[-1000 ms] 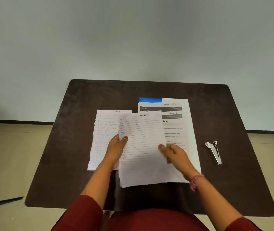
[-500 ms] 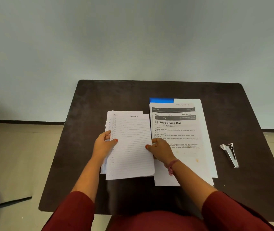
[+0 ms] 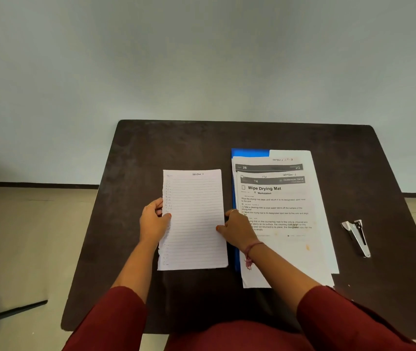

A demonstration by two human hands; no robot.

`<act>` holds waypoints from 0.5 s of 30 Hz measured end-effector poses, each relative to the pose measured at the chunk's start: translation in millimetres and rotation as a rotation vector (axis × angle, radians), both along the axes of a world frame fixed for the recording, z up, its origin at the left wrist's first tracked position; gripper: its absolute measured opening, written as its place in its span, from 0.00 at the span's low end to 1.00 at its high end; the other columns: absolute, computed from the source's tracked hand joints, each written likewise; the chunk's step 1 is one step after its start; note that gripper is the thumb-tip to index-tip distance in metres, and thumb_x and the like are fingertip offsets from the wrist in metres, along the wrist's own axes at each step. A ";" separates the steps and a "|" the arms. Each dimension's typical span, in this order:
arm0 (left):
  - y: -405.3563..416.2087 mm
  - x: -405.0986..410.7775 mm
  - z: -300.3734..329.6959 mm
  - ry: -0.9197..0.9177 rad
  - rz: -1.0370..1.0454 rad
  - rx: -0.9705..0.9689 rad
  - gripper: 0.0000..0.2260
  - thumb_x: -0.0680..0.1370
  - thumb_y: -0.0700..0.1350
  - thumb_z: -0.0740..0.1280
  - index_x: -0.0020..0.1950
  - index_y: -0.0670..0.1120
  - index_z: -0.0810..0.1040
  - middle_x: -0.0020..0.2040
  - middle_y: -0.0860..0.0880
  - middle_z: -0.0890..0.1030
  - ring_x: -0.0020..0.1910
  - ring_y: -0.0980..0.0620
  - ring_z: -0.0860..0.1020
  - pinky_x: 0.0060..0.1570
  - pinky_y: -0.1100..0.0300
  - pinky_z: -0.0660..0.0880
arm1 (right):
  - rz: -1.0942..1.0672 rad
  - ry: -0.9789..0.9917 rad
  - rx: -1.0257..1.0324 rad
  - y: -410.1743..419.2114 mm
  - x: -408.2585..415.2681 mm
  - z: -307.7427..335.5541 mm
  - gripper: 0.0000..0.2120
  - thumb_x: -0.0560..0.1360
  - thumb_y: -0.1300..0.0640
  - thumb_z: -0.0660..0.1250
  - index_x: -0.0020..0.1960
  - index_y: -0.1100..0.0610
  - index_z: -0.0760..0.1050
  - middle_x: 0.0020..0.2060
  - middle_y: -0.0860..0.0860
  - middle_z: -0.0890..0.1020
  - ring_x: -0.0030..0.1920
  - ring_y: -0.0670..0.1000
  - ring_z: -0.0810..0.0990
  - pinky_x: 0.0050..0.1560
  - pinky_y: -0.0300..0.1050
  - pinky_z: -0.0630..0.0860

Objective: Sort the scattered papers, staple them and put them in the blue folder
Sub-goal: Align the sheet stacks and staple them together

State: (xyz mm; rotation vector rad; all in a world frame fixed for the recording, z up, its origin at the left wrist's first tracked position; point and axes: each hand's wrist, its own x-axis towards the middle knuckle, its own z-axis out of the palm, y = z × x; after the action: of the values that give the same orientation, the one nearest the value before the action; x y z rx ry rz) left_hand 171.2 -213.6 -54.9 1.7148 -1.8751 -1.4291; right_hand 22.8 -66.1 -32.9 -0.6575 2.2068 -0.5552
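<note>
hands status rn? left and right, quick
Left hand: grips the lined papers at their left edge.
Right hand: grips the same papers' right edge, thumb on top.

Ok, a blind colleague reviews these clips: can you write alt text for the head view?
Both hands, left hand and right hand, grip the side edges of a stack of lined sheets on a dark table. Beside them, printed pages lie on a blue folder, with a stapler further right.
</note>
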 end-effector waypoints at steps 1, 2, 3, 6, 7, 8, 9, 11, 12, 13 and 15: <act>-0.5 0.3 -1.6 -0.016 -0.005 -0.003 0.23 0.75 0.34 0.68 0.69 0.45 0.71 0.64 0.47 0.75 0.57 0.53 0.74 0.60 0.53 0.73 | 0.009 0.011 0.011 0.9 0.8 0.2 0.16 0.75 0.58 0.69 0.58 0.64 0.70 0.50 0.59 0.80 0.51 0.56 0.80 0.48 0.42 0.74; -0.5 0.0 -2.5 -0.028 -0.008 -0.004 0.24 0.75 0.34 0.68 0.70 0.44 0.70 0.65 0.46 0.74 0.59 0.52 0.74 0.61 0.52 0.73 | 0.017 0.021 0.019 1.4 1.5 0.4 0.16 0.75 0.58 0.69 0.57 0.64 0.70 0.50 0.59 0.80 0.51 0.56 0.80 0.49 0.42 0.74; 0.0 -0.5 -2.9 -0.040 -0.006 -0.004 0.24 0.75 0.34 0.68 0.70 0.44 0.70 0.66 0.46 0.74 0.60 0.51 0.74 0.61 0.52 0.73 | 0.025 0.024 0.028 1.9 2.0 1.0 0.16 0.75 0.58 0.69 0.57 0.64 0.70 0.51 0.59 0.80 0.51 0.56 0.80 0.49 0.42 0.75; 4.1 -4.9 1.6 -0.081 0.038 -0.041 0.24 0.76 0.34 0.67 0.71 0.43 0.68 0.68 0.45 0.70 0.61 0.49 0.73 0.62 0.52 0.72 | 0.072 0.041 0.048 5.3 1.5 6.4 0.16 0.74 0.56 0.70 0.56 0.63 0.70 0.50 0.58 0.80 0.51 0.56 0.80 0.48 0.42 0.75; 6.0 -7.6 4.5 -0.092 0.055 -0.067 0.24 0.76 0.34 0.67 0.71 0.43 0.68 0.68 0.44 0.68 0.62 0.48 0.72 0.63 0.52 0.71 | 0.084 0.049 0.040 7.9 0.2 10.1 0.16 0.75 0.55 0.70 0.56 0.63 0.71 0.49 0.58 0.80 0.51 0.55 0.80 0.47 0.42 0.74; 8.1 -10.6 7.3 -0.094 0.066 -0.099 0.24 0.76 0.35 0.67 0.71 0.43 0.68 0.69 0.44 0.68 0.63 0.47 0.72 0.64 0.50 0.71 | 0.087 0.056 0.016 11.5 -1.9 14.5 0.16 0.75 0.55 0.69 0.56 0.63 0.71 0.49 0.57 0.81 0.51 0.55 0.80 0.47 0.41 0.73; 10.4 -13.7 10.1 -0.087 0.066 -0.136 0.23 0.76 0.35 0.67 0.71 0.43 0.69 0.68 0.44 0.67 0.64 0.46 0.71 0.65 0.49 0.71 | 0.073 0.061 -0.013 16.0 -4.9 19.6 0.16 0.75 0.55 0.69 0.58 0.63 0.72 0.48 0.57 0.82 0.51 0.54 0.80 0.48 0.40 0.72; 16.9 -23.2 16.0 -0.051 0.037 -0.201 0.21 0.77 0.36 0.67 0.69 0.43 0.70 0.67 0.45 0.68 0.65 0.45 0.70 0.65 0.48 0.71 | 0.022 0.069 -0.069 28.5 -14.7 28.7 0.16 0.76 0.56 0.68 0.60 0.62 0.73 0.48 0.55 0.83 0.49 0.51 0.80 0.51 0.40 0.72; 21.4 -29.8 19.2 -0.030 0.011 -0.222 0.20 0.77 0.37 0.67 0.69 0.43 0.71 0.67 0.45 0.68 0.65 0.46 0.70 0.66 0.49 0.71 | -0.009 0.081 -0.092 36.4 -21.7 32.0 0.16 0.76 0.56 0.68 0.61 0.61 0.74 0.46 0.54 0.83 0.48 0.50 0.80 0.53 0.40 0.73; 26.4 -36.7 22.1 -0.012 -0.021 -0.238 0.20 0.77 0.37 0.66 0.69 0.43 0.71 0.67 0.46 0.68 0.65 0.46 0.70 0.66 0.50 0.71 | -0.040 0.095 -0.107 44.7 -29.7 33.3 0.15 0.75 0.56 0.68 0.60 0.60 0.74 0.45 0.53 0.83 0.47 0.50 0.80 0.53 0.41 0.74; 37.7 -52.0 27.5 0.013 -0.085 -0.260 0.20 0.77 0.37 0.67 0.69 0.45 0.71 0.67 0.47 0.68 0.65 0.48 0.71 0.66 0.52 0.71 | -0.088 0.114 -0.116 62.4 -47.5 34.0 0.13 0.75 0.57 0.68 0.59 0.58 0.75 0.42 0.49 0.82 0.45 0.48 0.80 0.51 0.40 0.75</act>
State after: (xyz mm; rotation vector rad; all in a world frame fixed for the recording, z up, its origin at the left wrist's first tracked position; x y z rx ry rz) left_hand 119.2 -176.0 -27.3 1.5167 -2.0444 -1.1598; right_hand -24.7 -3.7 1.1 -0.6695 2.3327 -0.7115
